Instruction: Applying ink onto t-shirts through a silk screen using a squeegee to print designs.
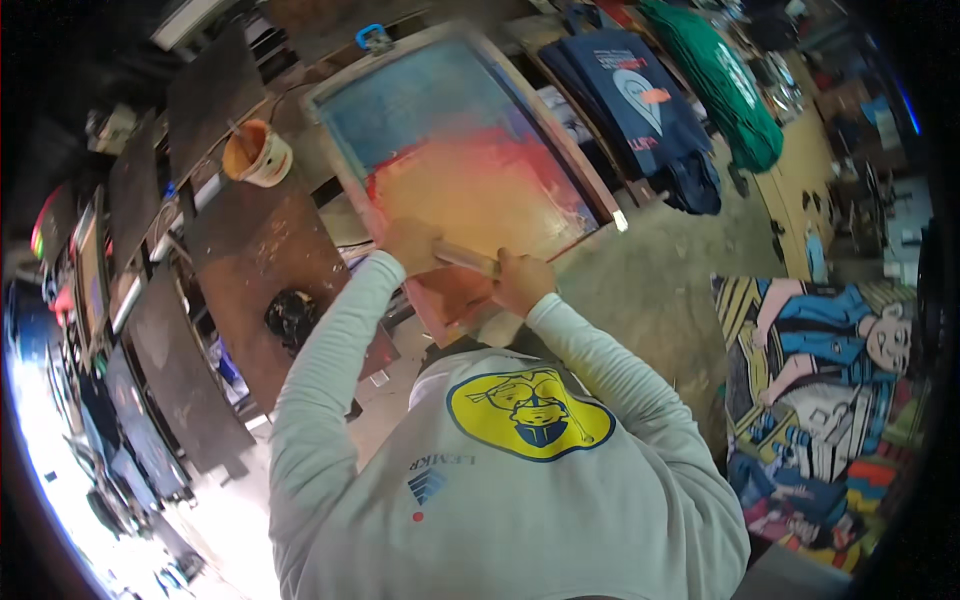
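In the head view, our right hand [525,284] is closed round the right end of a squeegee [467,259]; our left hand [412,241] meets its left end, too blurred to tell its grip. Over the framed screen's [415,108] near part, its long axis runs crosswise, right end slanting toward us.

Seen from above, I reach both arms forward, elbows bent outward, in long pale sleeves that end at the wrists. My left arm [335,335] angles inward to my left hand [410,240], slightly farther forward and too blurred to show its grip. My right arm [610,365] slants inward to my right hand [524,284], curled closed. The hands are near each other, not touching.
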A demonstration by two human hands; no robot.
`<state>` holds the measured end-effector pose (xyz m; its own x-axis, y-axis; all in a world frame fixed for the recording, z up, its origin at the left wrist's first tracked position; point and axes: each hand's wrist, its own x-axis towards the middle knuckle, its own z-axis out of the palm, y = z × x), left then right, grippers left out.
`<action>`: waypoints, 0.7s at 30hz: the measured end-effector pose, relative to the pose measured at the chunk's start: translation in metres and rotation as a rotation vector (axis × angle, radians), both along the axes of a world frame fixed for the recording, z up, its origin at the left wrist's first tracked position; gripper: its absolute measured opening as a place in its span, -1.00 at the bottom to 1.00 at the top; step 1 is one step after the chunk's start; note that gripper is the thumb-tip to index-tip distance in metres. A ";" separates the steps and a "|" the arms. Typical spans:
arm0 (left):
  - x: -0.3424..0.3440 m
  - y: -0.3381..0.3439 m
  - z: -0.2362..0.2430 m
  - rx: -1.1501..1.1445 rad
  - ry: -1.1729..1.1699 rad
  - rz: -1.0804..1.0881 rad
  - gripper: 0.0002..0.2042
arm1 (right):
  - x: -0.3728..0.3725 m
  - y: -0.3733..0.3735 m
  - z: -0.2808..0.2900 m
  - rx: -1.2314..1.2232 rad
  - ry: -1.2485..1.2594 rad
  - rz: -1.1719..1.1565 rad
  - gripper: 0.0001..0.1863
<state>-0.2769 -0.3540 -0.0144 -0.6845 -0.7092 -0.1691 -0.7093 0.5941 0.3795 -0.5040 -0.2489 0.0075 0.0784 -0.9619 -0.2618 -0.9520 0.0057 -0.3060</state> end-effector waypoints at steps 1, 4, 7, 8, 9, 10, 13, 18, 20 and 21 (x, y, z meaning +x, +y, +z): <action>0.000 -0.010 0.001 0.006 0.005 -0.034 -0.62 | 0.007 0.000 0.000 0.022 0.003 -0.022 -0.68; -0.013 -0.047 0.013 0.031 -0.030 -0.173 -0.60 | -0.005 -0.003 -0.006 0.021 -0.056 -0.048 -0.64; -0.053 -0.081 0.019 -0.073 -0.086 -0.295 -0.56 | -0.022 -0.014 0.001 -0.047 -0.069 -0.112 -0.56; -0.072 -0.091 0.021 -0.060 -0.058 -0.312 -0.58 | -0.029 -0.017 0.005 -0.083 -0.016 -0.190 -0.53; -0.088 -0.103 0.023 -0.049 -0.031 -0.324 -0.59 | -0.037 -0.021 0.005 -0.085 -0.008 -0.198 -0.53; -0.105 -0.116 0.022 -0.050 -0.024 -0.330 -0.59 | -0.044 -0.024 0.004 -0.115 0.007 -0.240 -0.53; -0.129 -0.135 0.006 -0.072 0.023 -0.397 -0.58 | -0.051 -0.034 -0.012 -0.124 0.012 -0.304 -0.55; -0.113 -0.128 -0.006 -0.076 0.030 -0.408 -0.56 | -0.029 -0.025 -0.020 -0.151 0.034 -0.325 -0.58; -0.085 -0.118 -0.014 -0.086 0.042 -0.417 -0.56 | 0.003 -0.012 -0.017 -0.102 -0.044 -0.391 -0.61; -0.069 -0.113 -0.015 -0.099 0.057 -0.417 -0.56 | 0.016 -0.006 -0.020 -0.093 -0.050 -0.376 -0.62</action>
<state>-0.3463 -0.4669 -0.0293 -0.9223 -0.3804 -0.0679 -0.3800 0.8609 0.3383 -0.4885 -0.2550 -0.0124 -0.2736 -0.9454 -0.1770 -0.8725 0.3214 -0.3680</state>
